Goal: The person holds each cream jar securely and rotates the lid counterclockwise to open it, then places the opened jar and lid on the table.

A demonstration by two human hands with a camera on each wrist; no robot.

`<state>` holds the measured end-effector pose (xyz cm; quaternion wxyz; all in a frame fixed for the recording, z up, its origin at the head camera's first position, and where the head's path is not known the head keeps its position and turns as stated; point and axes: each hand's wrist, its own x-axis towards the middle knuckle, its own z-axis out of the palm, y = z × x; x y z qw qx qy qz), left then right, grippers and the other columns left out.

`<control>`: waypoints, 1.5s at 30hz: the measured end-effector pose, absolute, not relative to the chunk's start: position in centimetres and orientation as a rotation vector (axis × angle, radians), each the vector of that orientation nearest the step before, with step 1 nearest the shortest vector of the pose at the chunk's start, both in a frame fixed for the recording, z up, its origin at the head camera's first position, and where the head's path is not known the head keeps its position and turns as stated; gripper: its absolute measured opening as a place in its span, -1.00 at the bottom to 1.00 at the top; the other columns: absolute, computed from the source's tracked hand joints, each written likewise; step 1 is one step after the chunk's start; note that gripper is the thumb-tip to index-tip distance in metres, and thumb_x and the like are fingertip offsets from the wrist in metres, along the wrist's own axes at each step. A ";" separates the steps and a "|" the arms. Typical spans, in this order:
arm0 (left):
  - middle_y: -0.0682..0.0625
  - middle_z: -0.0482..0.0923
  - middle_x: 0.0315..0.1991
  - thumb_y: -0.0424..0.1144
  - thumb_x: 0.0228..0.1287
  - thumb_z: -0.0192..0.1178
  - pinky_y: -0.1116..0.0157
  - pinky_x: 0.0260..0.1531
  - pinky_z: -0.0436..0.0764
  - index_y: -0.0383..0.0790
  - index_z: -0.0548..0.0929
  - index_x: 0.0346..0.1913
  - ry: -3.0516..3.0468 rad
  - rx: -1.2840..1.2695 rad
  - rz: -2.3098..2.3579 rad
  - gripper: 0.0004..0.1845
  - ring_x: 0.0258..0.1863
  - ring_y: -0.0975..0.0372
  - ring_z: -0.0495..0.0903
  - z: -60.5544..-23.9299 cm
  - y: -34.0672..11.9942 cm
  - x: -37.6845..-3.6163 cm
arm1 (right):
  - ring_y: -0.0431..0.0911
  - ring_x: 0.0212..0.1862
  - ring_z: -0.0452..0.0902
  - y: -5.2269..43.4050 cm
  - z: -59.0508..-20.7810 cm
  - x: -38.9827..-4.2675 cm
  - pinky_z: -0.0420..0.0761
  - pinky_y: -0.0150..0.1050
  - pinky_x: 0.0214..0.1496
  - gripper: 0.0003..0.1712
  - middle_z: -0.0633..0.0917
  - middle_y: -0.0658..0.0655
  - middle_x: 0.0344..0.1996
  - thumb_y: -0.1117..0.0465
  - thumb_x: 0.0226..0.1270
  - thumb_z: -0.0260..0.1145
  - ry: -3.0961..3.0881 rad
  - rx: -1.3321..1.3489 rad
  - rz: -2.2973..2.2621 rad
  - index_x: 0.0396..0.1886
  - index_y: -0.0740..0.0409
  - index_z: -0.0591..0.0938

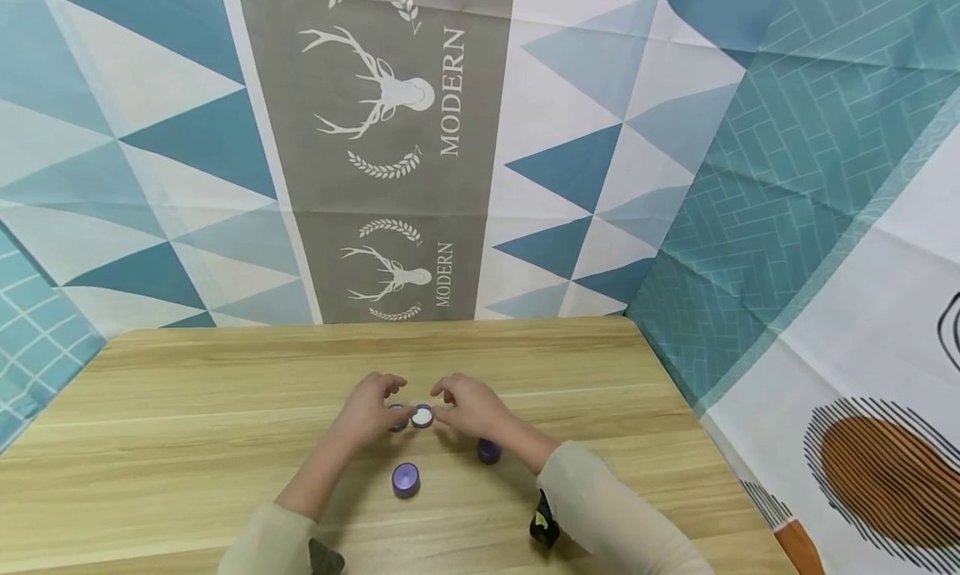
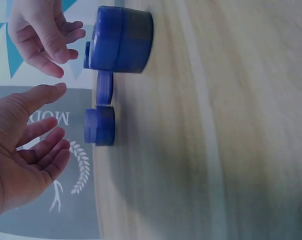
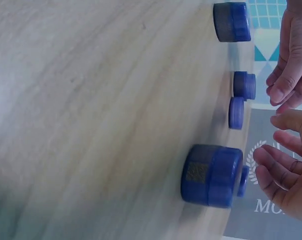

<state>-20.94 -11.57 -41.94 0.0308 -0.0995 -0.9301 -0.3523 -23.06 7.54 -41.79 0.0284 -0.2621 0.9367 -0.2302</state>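
Two pale sleeves [image 1: 600, 508] enter from the near edge of a wooden tabletop [image 1: 187, 425], each wrist carrying a small dark camera mount. Just beyond them stands a closed purple jar [image 1: 406, 479], near and slightly left of centre, with a second purple jar [image 1: 489, 451] to its right, partly tucked under the right forearm. Farther in, the left hand [image 1: 371, 412] and the right hand [image 1: 468, 408] meet over a small open purple jar [image 1: 422, 416] whose white inside faces up; it sits on the tabletop between the two hands. A small purple piece [image 1: 397, 417], possibly a lid, lies just left of it under the left hand, mostly hidden. In the left wrist view the left hand [image 2: 26, 150] shows relaxed, gently curved fingers [image 2: 46, 145] holding nothing, beside a low purple container [image 2: 100, 126], with the right hand [image 2: 43, 35] opposite, also empty. The right wrist view shows the right hand [image 3: 291, 65] with loosely bent fingers [image 3: 283, 82] close to two small purple pieces [image 3: 243, 85] but not gripping them; whether the fingertips touch cannot be told. The nearest jar [image 3: 211, 175] looms large in that view. Behind the tabletop hangs a backdrop [image 1: 390, 142] of blue and white triangles with a grey panel bearing a stag's head and the word MODERN.
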 end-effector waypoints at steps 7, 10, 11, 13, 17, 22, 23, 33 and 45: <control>-0.18 0.55 -0.13 -0.21 0.02 0.37 0.04 -0.04 0.55 -0.35 0.57 0.02 -2.859 -0.339 -1.077 -0.52 -0.08 -0.02 0.53 -41.7 -10.3 -21.3 | -0.24 -0.36 0.49 8.7 -41.3 -23.2 0.48 -0.46 -0.32 -0.68 0.64 0.05 -0.31 0.10 0.22 0.30 2.934 -0.810 -0.739 -0.06 0.10 0.62; -0.17 0.55 -0.14 -0.21 0.00 0.37 0.05 -0.05 0.55 -0.34 0.57 0.02 -2.857 -0.339 -1.097 -0.51 -0.08 -0.01 0.53 -41.6 -9.8 -21.3 | -0.21 -0.30 0.55 9.1 -41.1 -23.2 0.53 -0.43 -0.25 -0.68 0.65 0.05 -0.27 0.11 0.22 0.30 2.947 -0.793 -0.761 -0.05 0.10 0.62; -0.17 0.55 -0.14 -0.21 0.00 0.37 0.05 -0.05 0.55 -0.34 0.57 0.02 -2.857 -0.339 -1.102 -0.51 -0.09 0.00 0.53 -41.6 -9.6 -21.3 | -0.19 -0.27 0.56 9.3 -41.1 -23.2 0.54 -0.42 -0.23 -0.68 0.65 0.04 -0.25 0.10 0.22 0.29 2.954 -0.787 -0.758 -0.04 0.09 0.62; -0.16 0.55 -0.15 -0.20 0.00 0.37 0.06 -0.05 0.55 -0.34 0.57 0.02 -2.856 -0.342 -1.106 -0.51 -0.09 0.00 0.53 -41.6 -9.3 -21.4 | -0.17 -0.23 0.57 9.6 -41.1 -23.2 0.56 -0.39 -0.20 -0.67 0.65 0.04 -0.22 0.09 0.23 0.28 2.968 -0.776 -0.745 -0.03 0.08 0.61; -0.15 0.55 -0.16 -0.19 -0.01 0.38 0.07 -0.05 0.56 -0.34 0.58 0.00 -2.852 -0.355 -1.092 -0.52 -0.11 0.01 0.55 -41.8 -8.8 -21.7 | -0.20 -0.27 0.54 10.2 -41.0 -23.2 0.52 -0.40 -0.28 -0.68 0.64 0.02 -0.23 0.08 0.24 0.28 2.978 -0.761 -0.736 -0.03 0.07 0.61; -0.16 0.56 -0.15 -0.20 -0.01 0.38 0.07 -0.06 0.57 -0.34 0.58 -0.01 -2.860 -0.355 -1.102 -0.52 -0.11 0.01 0.55 -41.7 -8.2 -21.9 | -0.23 -0.37 0.46 10.8 -40.9 -23.2 0.45 -0.41 -0.37 -0.70 0.63 0.06 -0.26 0.10 0.25 0.28 2.966 -0.743 -0.768 -0.06 0.09 0.61; -0.16 0.55 -0.15 -0.20 0.00 0.38 0.07 -0.06 0.57 -0.34 0.58 0.00 -2.862 -0.353 -1.110 -0.52 -0.10 0.01 0.55 -41.6 -8.0 -21.8 | -0.23 -0.38 0.45 10.9 -40.9 -23.2 0.45 -0.41 -0.38 -0.71 0.63 0.07 -0.25 0.10 0.25 0.28 2.965 -0.741 -0.767 -0.06 0.09 0.61; -0.16 0.56 -0.18 -0.23 -0.01 0.38 0.08 -0.09 0.58 -0.36 0.59 -0.02 -2.863 -0.375 -1.113 -0.54 -0.14 0.02 0.55 -41.9 -6.9 -22.1 | -0.23 -0.43 0.42 11.6 -41.5 -23.7 0.42 -0.42 -0.44 -0.67 0.62 0.09 -0.26 0.10 0.24 0.30 2.972 -0.707 -0.766 -0.04 0.11 0.60; -0.18 0.54 -0.16 -0.24 0.02 0.36 0.08 -0.09 0.58 -0.35 0.58 -0.01 -2.895 -0.358 -1.157 -0.55 -0.11 0.01 0.53 -42.5 -5.6 -22.6 | -0.20 -0.41 0.43 12.1 -42.0 -24.0 0.42 -0.41 -0.44 -0.65 0.61 0.07 -0.30 0.14 0.21 0.32 2.957 -0.662 -0.802 -0.01 0.13 0.59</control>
